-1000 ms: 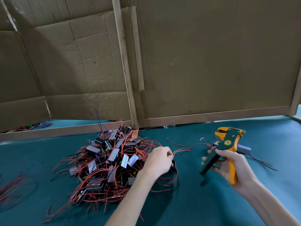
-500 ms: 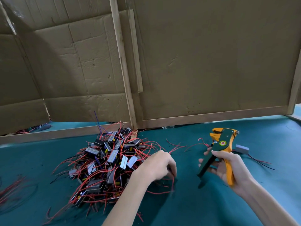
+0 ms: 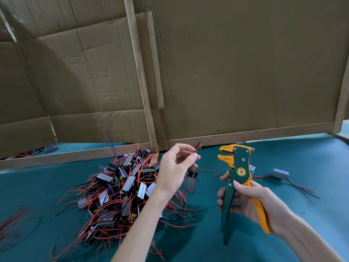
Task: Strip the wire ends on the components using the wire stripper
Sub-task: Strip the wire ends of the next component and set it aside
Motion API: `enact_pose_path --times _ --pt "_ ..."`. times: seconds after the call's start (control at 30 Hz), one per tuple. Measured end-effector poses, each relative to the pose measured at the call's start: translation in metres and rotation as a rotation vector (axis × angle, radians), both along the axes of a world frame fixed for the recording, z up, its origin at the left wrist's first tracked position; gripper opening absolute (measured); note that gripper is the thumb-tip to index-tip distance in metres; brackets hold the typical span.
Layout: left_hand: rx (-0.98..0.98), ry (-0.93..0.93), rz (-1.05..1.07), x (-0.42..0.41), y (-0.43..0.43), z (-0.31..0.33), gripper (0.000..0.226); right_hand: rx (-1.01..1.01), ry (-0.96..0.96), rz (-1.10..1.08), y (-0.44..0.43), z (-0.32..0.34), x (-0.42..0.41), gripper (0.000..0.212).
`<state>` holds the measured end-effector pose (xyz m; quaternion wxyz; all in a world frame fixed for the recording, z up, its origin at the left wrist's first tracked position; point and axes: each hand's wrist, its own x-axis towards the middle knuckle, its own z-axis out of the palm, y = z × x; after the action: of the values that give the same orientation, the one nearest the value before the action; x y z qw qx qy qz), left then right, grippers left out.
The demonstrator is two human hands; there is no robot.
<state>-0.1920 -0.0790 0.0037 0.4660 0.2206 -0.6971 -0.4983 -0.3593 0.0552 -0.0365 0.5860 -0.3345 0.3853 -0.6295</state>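
Note:
My left hand [image 3: 176,167] is raised above the table and pinches the red and black wire ends [image 3: 197,148] of a small grey component [image 3: 191,181], which dangles below the fingers. My right hand [image 3: 251,202] grips the handles of the green and orange wire stripper [image 3: 237,168]. The stripper stands upright with its orange jaws open and pointing left, a short gap from the wire ends. A heap of grey and black components with red wires [image 3: 124,188] lies on the green table to the left of my left forearm.
One grey component [image 3: 281,173] with red and black wires lies on the green table [image 3: 311,163] at the right, another partly hidden behind the stripper. Cardboard panels on wooden frames [image 3: 245,72] wall off the back. Loose red wires [image 3: 13,224] lie at the far left.
My left hand has risen from the edge of the heap, lifting a component by its wires. My right hand has brought the stripper up and closer to the left hand.

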Motion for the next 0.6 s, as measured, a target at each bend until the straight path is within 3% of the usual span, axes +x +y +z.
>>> enact_pose_path --times 0.17,0.6 --pt "0.012 -0.053 0.02 0.003 -0.001 0.003 0.009 -0.017 -0.006 0.107 0.002 0.001 0.011 0.038" --pt "-0.112 -0.171 -0.015 0.015 -0.005 0.015 0.01 -0.016 0.021 0.105 0.001 -0.002 0.02 0.038"
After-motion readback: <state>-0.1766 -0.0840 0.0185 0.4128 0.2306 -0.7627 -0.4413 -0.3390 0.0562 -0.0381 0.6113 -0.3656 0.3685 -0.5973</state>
